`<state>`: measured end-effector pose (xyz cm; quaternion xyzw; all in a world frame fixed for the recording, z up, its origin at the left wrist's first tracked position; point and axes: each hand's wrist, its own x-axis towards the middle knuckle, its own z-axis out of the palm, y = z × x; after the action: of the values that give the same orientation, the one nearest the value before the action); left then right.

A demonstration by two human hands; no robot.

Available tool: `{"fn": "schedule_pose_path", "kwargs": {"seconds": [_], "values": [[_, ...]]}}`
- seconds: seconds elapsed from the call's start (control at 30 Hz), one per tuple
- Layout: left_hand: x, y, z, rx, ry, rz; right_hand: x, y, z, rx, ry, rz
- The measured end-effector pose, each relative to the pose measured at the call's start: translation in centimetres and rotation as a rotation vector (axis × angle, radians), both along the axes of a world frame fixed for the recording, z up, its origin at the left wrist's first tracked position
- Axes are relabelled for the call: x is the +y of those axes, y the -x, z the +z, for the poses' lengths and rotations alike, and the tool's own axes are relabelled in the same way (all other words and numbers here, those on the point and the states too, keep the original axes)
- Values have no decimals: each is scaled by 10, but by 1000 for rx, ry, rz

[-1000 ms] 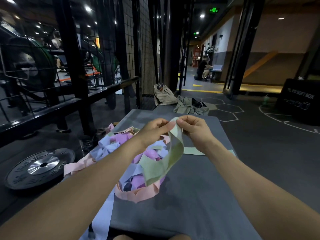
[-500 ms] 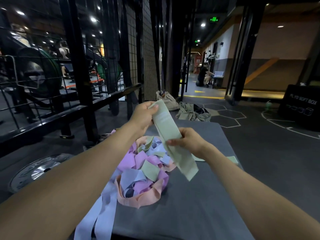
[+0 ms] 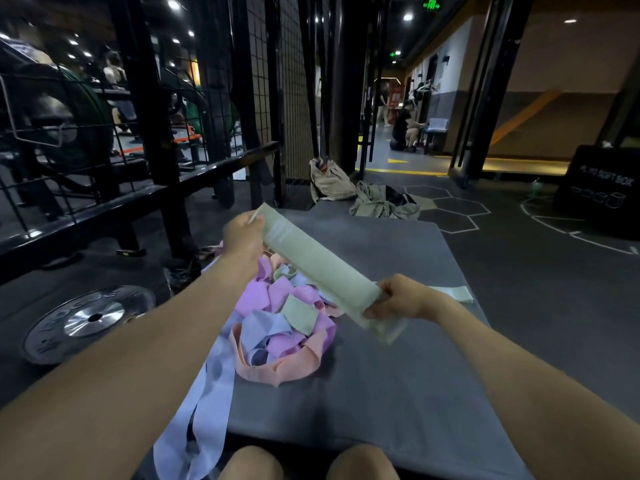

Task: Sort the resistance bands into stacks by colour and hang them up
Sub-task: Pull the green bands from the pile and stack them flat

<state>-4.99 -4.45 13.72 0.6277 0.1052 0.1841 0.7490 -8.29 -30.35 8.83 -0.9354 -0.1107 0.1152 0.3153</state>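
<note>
I've got a green band [image 3: 318,268] stretched flat, my left hand [image 3: 242,233] pinching its far end, my right hand [image 3: 398,299] gripping the near end. Its long axis runs diagonally above the pile [image 3: 284,317] on the mat [image 3: 398,393]. Another green strip [image 3: 453,293] lies just beyond my right hand, so it goes there, I reckon.

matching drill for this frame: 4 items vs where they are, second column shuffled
1. green band
2. lavender band
3. weight plate
4. second green band

A. flat on the mat, behind the right hand
B. floor, left of the mat
C. stretched between both hands, the left hand farther away
D. draped over the mat's near left edge

Pairs: 1-C, 2-D, 3-B, 4-A
</note>
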Motion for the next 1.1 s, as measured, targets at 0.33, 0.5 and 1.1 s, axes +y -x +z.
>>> {"fn": "schedule_pose_path", "kwargs": {"seconds": [0.33, 0.5, 1.1], "values": [[6, -10, -44, 153, -40, 51, -36, 11, -25, 104, -164, -226], [-2, -12, -60, 195, 3, -22, -49, 7, -38, 183, -667, -525], [-130, -107, -116, 339, -653, -37, -174, -82, -95, -196, -645, -1109]]}}
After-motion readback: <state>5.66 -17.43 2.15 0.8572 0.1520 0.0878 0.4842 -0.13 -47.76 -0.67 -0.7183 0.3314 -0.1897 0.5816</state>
